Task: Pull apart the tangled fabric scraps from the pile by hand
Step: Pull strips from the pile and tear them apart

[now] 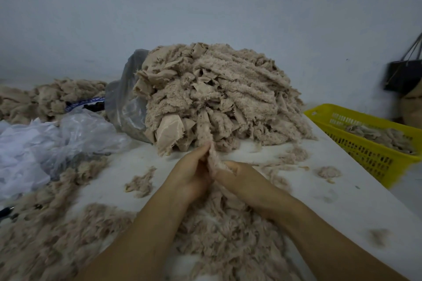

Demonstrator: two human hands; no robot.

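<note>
A big pile of beige fuzzy fabric scraps [219,93] sits on the white table [342,201] against the wall. One long fuzzy strip [205,131] hangs out of its front. My left hand [191,173] and my right hand [246,180] meet just below the pile, and both pinch the lower end of that strip between fingers and thumb. Loose pulled-apart fluff [228,230] lies under and around my forearms.
A yellow slotted basket [370,150] holding some scraps stands at the right edge. Crumpled clear plastic bags [57,143] lie at the left, with another scrap heap [52,98] behind them. A dark bag [404,75] hangs on the wall at far right.
</note>
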